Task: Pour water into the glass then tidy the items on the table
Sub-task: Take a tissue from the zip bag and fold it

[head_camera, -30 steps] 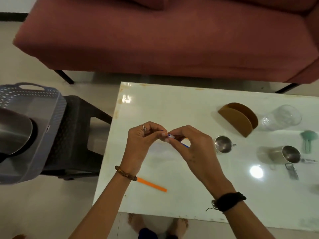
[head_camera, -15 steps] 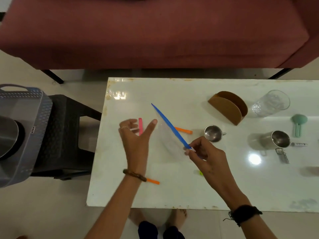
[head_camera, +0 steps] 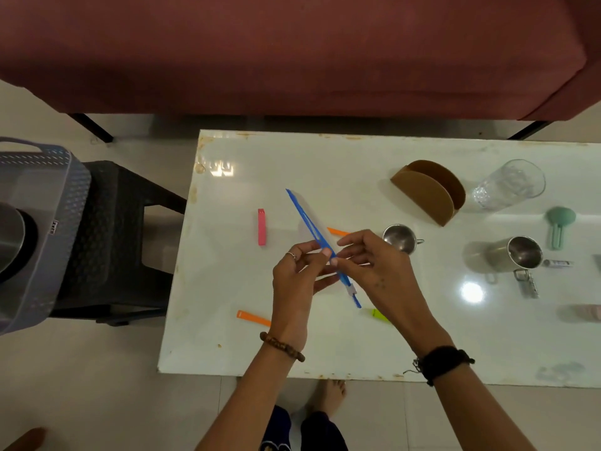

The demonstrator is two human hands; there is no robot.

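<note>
Head view
Left hand (head_camera: pixel 297 281): over the table's middle, thumb and fingers pinched on the blue strip of the bag, a ring on one finger, a bead band at the wrist.
Right hand (head_camera: pixel 377 275): just beside the left, fingertips pinched on the same strip from the other side, a black band at the wrist.
Bag (head_camera: pixel 312 229): clear, with a blue zip strip along one edge, held above the table (head_camera: pixel 325 353), slanting from far left to near right; nothing can be made out inside it.
Glass (head_camera: pixel 509 183): far right on the table, upright, clear; whether it holds water cannot be told.
Mug (head_camera: pixel 517 253): steel, near the glass, lying tipped with its mouth toward the camera, inside looks bare.
Small cup (head_camera: pixel 400 237): steel, just right of the right hand, inside looks bare.
Brown holder (head_camera: pixel 429 190): left of the glass, slot bare.
Clips: pink (head_camera: pixel 261 226) left of the bag; orange (head_camera: pixel 253 318) by the left wrist; another orange (head_camera: pixel 338 231) behind the fingers; green (head_camera: pixel 379 315) under the right hand.
Basket (head_camera: pixel 42 222): grey, on a dark stool (head_camera: pixel 123 229) left of the table, a steel pot (head_camera: pixel 11 236) in it.
</note>
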